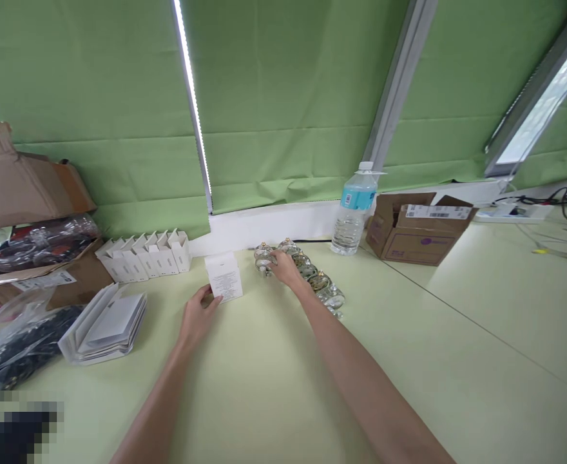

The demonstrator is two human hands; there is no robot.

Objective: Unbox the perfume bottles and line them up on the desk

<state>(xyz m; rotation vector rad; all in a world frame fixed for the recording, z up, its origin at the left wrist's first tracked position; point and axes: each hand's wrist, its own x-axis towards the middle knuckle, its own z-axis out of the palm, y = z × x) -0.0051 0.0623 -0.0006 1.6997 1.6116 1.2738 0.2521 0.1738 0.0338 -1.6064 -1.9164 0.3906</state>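
Note:
My left hand [200, 314] is closed on the lower left edge of a small white box [226, 283]. The box stands upright on the table, with fine print on its front and its top flap up. To the right, the fingers of my right hand [286, 267] close on a clear, rounded, glass-like piece [264, 259] at the far left of a cluster. Several similar shiny pieces [319, 281] with gold-coloured parts run in a slanting row beside and partly behind my right forearm. Their exact kind is too small to make out.
Several open white boxes [143, 258] line up at the back left. A stack of flat white cartons [109, 325] lies nearer, beside plastic-wrapped goods and a brown box [78, 274]. At the back right stand a water bottle [351, 222] and an open cardboard box [416, 238].

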